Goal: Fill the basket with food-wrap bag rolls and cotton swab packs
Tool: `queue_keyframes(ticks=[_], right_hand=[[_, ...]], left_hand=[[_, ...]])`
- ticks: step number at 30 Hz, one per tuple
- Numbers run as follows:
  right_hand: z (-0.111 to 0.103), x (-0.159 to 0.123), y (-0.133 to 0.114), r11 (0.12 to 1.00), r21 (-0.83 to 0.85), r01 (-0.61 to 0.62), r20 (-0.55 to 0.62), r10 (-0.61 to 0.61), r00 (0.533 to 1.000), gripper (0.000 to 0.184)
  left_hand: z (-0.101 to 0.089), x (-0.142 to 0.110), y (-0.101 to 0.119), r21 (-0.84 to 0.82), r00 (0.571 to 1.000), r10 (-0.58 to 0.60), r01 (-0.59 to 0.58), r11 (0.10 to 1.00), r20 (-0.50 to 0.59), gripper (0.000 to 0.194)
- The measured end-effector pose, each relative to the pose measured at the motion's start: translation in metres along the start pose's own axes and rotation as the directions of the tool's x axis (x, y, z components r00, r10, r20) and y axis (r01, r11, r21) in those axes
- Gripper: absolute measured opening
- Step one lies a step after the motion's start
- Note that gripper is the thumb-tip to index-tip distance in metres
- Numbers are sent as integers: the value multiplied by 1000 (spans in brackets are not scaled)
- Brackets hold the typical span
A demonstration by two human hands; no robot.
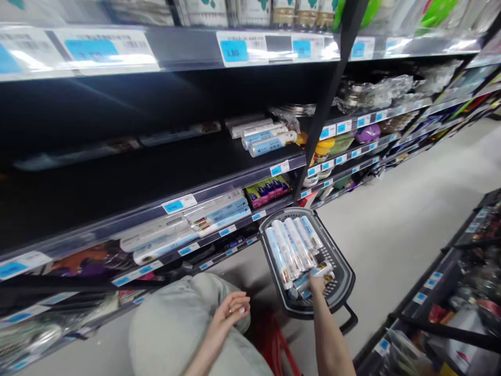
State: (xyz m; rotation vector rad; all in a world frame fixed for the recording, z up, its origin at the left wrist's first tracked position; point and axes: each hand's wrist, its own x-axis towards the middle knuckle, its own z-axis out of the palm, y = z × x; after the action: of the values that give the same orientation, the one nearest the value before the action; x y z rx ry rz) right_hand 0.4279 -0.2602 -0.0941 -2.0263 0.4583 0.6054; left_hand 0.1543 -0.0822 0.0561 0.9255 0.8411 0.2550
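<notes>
My right hand (317, 283) reaches down into a dark grey basket (344, 277), its fingers closed around a white-and-blue wrapped roll (323, 269) lying crosswise at the near end. Several similar long rolls (291, 243) lie side by side along the basket; they look like rolls of food bags or cling film. The fingertips of my right hand are partly hidden. Over my bent knee, my left hand (230, 309) hangs with loosely curled fingers, a ring on one of them, and holds nothing.
More rolls lie on the middle shelf (270, 138) and the lower shelf (223, 211), beside colourful boxes (268, 191). A red object (274, 339) stands beneath my knees, left of my right forearm. Another stocked shelf (434, 318) borders the aisle floor (410, 209) at right.
</notes>
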Motion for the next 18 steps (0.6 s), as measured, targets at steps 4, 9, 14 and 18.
queue_keyframes(ticks=[4,9,14,18], right_hand=[[19,20,6,949,-226,-220,-112,198,974,34],[28,35,21,856,-426,-293,-155,250,956,40],[41,21,31,789,-581,-199,-103,172,980,40],[45,0,30,764,-645,-21,21,45,999,36]], left_hand=[[-3,2,2,-61,999,-37,39,997,37,39],[0,7,8,-90,995,-88,92,992,45,34],[8,19,8,-9,986,-158,159,987,55,35],[10,30,1,53,979,-184,179,982,87,43]])
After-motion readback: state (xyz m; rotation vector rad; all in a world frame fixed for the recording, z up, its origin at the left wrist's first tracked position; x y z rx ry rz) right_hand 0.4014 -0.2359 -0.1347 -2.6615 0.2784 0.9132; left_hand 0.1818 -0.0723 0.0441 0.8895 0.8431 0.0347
